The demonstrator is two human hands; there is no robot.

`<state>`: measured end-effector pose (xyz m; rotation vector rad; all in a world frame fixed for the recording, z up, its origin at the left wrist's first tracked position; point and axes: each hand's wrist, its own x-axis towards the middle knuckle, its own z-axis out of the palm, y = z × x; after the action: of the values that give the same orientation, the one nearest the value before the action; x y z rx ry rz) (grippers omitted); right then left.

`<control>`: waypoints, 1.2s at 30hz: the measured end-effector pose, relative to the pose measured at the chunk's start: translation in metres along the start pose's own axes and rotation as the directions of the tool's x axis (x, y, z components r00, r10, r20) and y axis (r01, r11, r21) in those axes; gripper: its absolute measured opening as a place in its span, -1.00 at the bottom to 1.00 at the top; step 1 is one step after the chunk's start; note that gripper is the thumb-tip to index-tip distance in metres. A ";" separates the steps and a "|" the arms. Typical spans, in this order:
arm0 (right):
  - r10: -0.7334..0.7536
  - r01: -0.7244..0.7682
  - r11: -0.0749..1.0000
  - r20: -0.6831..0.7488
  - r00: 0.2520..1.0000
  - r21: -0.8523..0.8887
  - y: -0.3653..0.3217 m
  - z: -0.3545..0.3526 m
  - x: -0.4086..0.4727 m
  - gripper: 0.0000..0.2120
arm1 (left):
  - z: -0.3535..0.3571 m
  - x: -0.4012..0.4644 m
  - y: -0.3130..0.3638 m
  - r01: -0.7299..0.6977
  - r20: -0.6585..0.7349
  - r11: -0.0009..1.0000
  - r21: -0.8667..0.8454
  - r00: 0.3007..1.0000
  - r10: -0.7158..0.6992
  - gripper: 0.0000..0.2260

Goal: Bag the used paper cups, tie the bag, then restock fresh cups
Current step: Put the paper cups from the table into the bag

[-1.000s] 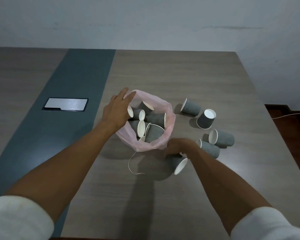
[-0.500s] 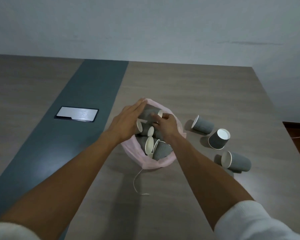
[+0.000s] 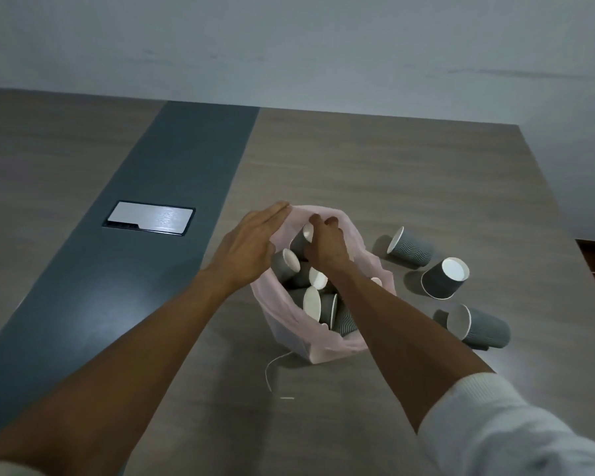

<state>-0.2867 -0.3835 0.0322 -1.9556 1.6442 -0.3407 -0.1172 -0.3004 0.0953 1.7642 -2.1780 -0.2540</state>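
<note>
Ribbed grey paper cups in a thin pink plastic bag [image 3: 327, 348].
Left hand [image 3: 251, 245] flat against rim at nine o'clock; right hand [image 3: 327, 245] fingers curl round a cup [image 3: 300, 239] inside.

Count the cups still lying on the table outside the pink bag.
3, all right of the pink bag: a far cup on its side, a middle cup upside down, a near cup on its side. The right forearm may hide another.

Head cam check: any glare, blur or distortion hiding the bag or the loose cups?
Head view: dim, cool light, soft shadows under both arms; glare only on the metal floor plate; wide-angle bends the table edge; pink bag and three loose cups stay sharp; right hand hides part of the bag's contents.
</note>
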 end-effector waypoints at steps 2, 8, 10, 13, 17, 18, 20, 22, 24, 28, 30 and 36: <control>-0.012 0.013 0.997 0.017 1.000 -0.077 0.006 -0.011 -0.008 -0.52 | 0.001 0.003 0.008 0.075 -0.015 0.995 0.065 0.997 -0.075 -0.39; 0.012 0.012 0.999 -0.446 0.895 0.051 0.053 -0.059 -0.024 -0.84 | 0.006 0.023 0.021 0.148 -0.032 0.980 0.133 0.989 -0.145 -0.55; 0.119 -0.112 0.993 -0.384 0.916 0.040 0.082 -0.077 -0.011 -0.70 | 0.010 0.028 0.022 0.118 -0.015 0.979 0.165 0.993 -0.117 -0.59; 0.196 -0.203 0.953 -0.050 0.979 -0.224 0.120 -0.087 0.011 -0.42 | 0.017 0.034 0.026 0.128 -0.016 0.980 0.154 0.992 -0.127 -0.49; 0.252 -0.186 0.886 0.104 0.962 -0.424 0.147 -0.076 0.023 -0.34 | 0.022 0.039 0.028 0.152 -0.036 0.982 0.114 0.988 -0.149 -0.36; 0.232 -0.166 0.860 0.080 0.969 -0.482 0.151 -0.073 0.023 -0.41 | 0.024 0.041 0.027 0.149 -0.037 0.985 0.090 0.989 -0.147 -0.36; 0.164 -0.117 0.810 0.030 0.986 -0.574 0.157 -0.070 0.019 -0.51 | 0.025 0.043 0.026 0.140 -0.019 0.989 0.053 0.990 -0.140 -0.38; 0.062 -0.086 0.854 -0.064 0.996 -0.514 0.159 -0.068 0.018 -0.60 | 0.027 0.045 0.025 0.145 0.028 0.989 0.027 0.989 -0.146 -0.34; 0.037 -0.103 0.971 -0.292 0.956 -0.216 0.151 -0.070 0.018 -0.72 | 0.028 0.047 0.023 0.166 0.082 0.986 -0.006 0.983 -0.164 -0.26; 0.071 0.165 0.911 -0.537 0.841 0.379 0.119 -0.077 -0.005 -0.79 | 0.027 0.053 0.020 0.205 0.135 0.975 -0.082 0.972 -0.193 -0.16; -0.073 0.339 0.852 -0.550 0.832 0.399 0.107 -0.069 -0.026 -0.80 | 0.023 0.055 0.022 0.219 0.144 0.970 -0.106 0.968 -0.203 -0.16; -0.181 0.206 0.924 -0.105 0.978 0.323 0.103 -0.031 -0.065 -0.78 | 0.017 0.054 0.036 0.216 0.183 0.970 -0.107 0.964 -0.195 -0.16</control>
<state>-0.4017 -0.3383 0.0098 -1.8634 1.3326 -0.7260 -0.1657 -0.3461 0.0993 1.9608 -2.0367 -0.6004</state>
